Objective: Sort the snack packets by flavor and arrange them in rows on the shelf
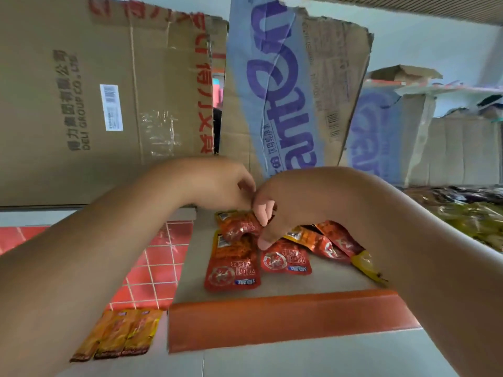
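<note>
Right hand [275, 213]: in the middle of the frame, thumb and curled fingers pinching the held red packet [239, 225] at its right end.
Held red packet: crumpled and lifted slightly, just above the far ends of the packets lying below it.
Left hand [217, 183]: just left of the right hand, fingers curled down, fingertips touching the right hand's knuckles. I cannot tell whether it grips anything.
Shelf [313, 278]: a grey board in the centre and lower centre, with an orange lip [280, 319] along its near edge.
Flat red packets [232, 265]: two lie side by side on the shelf below the hands, printed faces up. The left one reaches nearer the lip than the right one.
Leaning packets [326, 242]: several red and orange ones overlap in a loose heap right of the flat pair, partly hidden under the right forearm.
Yellow packet [367, 265]: at the right end of that heap, against the forearm.
Orange packets [119, 333]: three in a neat row at the lower left, touching each other, on a grey surface apart from the shelf.
Tile floor [152, 268]: red squares with pale grout, left of the shelf.
Brown box [95, 99]: large, fills the upper left.
Blue-printed cardboard [285, 91]: torn sheet standing in the upper centre, behind the hands.
Green and dark packets [468, 213]: a blurred pile at the right edge.
</note>
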Action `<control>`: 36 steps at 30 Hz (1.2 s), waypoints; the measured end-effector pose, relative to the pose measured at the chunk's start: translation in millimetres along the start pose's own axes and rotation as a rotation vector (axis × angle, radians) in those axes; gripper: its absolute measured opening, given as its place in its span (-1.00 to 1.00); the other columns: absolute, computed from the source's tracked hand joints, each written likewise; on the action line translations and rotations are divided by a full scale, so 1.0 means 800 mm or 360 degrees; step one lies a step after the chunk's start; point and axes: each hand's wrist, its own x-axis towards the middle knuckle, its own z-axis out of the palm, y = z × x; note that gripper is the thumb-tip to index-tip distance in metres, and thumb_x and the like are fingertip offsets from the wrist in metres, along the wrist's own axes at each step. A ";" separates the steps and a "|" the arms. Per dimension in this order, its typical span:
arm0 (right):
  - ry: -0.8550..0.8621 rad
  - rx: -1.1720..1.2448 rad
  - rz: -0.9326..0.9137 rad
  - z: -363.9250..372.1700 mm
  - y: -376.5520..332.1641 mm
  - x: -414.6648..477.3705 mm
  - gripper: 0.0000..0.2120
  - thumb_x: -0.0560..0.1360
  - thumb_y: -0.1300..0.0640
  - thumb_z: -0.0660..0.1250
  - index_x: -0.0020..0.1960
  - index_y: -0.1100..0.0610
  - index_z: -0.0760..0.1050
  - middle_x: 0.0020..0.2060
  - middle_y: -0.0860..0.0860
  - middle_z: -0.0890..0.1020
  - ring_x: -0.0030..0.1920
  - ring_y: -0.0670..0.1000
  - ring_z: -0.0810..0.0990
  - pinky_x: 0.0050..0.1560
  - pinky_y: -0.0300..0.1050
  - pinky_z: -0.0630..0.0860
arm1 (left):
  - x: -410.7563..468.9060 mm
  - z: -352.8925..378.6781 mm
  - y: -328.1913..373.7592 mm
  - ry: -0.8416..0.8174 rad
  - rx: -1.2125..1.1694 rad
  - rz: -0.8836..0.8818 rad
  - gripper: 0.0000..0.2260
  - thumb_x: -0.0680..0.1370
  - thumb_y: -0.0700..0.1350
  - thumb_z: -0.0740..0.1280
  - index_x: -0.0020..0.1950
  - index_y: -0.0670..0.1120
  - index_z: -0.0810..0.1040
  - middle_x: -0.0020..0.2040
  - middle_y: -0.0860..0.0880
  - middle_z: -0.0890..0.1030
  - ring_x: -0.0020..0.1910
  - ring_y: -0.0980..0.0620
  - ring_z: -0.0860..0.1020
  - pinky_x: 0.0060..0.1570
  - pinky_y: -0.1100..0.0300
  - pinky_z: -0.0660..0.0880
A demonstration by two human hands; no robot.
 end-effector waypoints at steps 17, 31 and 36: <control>0.0437 -0.0170 -0.0546 0.031 0.012 -0.028 -0.81 0.53 0.17 0.33 -0.26 0.04 0.49 -0.23 -0.01 0.57 -0.12 0.07 0.57 -0.10 -0.06 0.52 | -0.063 0.079 0.059 0.0584 0.0184 -0.0690 -0.89 0.57 -0.09 0.40 -0.05 0.15 0.62 -0.20 0.15 0.56 -0.20 0.03 0.57 -0.20 0.13 0.48; 0.1462 0.1185 -0.0297 0.011 0.054 -0.029 -0.86 0.64 0.21 0.16 -0.06 0.09 0.45 -0.21 0.05 0.59 -0.21 0.07 0.57 -0.33 -0.12 0.41 | -0.063 0.018 0.097 0.1228 -0.0371 -0.0854 -0.83 0.70 -0.13 0.29 0.03 0.04 0.66 -0.11 -0.17 0.70 -0.27 -0.07 0.54 -0.24 0.13 0.44; 0.1084 0.0712 -0.0077 0.020 0.057 -0.020 -0.85 0.63 0.25 0.19 0.02 0.08 0.52 -0.10 0.06 0.62 -0.11 0.06 0.60 -0.11 -0.01 0.63 | -0.024 0.069 0.084 0.1072 -0.0475 -0.0963 -0.84 0.68 -0.18 0.31 0.07 -0.08 0.70 -0.11 0.04 0.66 -0.17 0.08 0.58 -0.17 0.21 0.45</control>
